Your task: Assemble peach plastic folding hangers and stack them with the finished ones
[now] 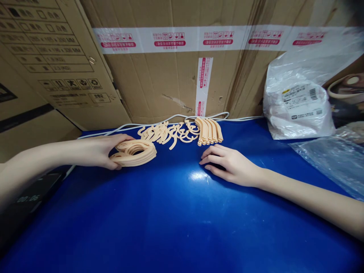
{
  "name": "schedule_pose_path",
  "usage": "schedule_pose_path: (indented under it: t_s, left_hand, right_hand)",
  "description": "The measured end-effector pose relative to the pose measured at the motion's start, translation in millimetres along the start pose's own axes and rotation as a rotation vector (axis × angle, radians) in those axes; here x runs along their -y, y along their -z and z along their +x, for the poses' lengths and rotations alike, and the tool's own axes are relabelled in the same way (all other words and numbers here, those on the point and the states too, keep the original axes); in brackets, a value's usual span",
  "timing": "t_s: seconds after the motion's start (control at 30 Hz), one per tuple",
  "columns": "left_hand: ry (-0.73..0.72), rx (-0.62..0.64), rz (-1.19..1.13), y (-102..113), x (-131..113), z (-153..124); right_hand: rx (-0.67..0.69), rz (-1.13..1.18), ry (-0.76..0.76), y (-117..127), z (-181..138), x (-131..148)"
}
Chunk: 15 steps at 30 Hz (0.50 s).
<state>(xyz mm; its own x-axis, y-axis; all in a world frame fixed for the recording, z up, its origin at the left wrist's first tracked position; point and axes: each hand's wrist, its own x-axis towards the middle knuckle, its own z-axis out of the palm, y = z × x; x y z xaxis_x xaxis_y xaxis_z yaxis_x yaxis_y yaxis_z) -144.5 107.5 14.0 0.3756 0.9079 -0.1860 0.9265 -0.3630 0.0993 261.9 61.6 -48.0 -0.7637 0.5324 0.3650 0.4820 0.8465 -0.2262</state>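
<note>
One stack (137, 154) in left hand (98, 151), near table (170, 216) edge.

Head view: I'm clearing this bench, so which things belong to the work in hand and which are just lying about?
In hand: peach stack gripped by the left hand; loose peach pieces; lined-up peach row by the right hand.
Lying about: labelled white bag; clear bag; white cable; cardboard boxes.
</note>
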Motion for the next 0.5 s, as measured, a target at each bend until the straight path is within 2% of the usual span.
schedule_pose_path:
  t_s: [0.33, 0.43, 0.5]
  left_hand:
    - [-0.028, -0.027, 0.035, 1, 13, 0]
    - [-0.037, -0.104, 0.05, 6, -7, -6]
    - [-0.096, -0.28, 0.021, 3, -35, -11]
  right_hand:
    - [0.0, -0.014, 0.004, 0, 1, -1]
    - [-0.003, -0.047, 0.012, -1, 1, 2]
    - [-0.04, -0.115, 0.014, 0, 1, 4]
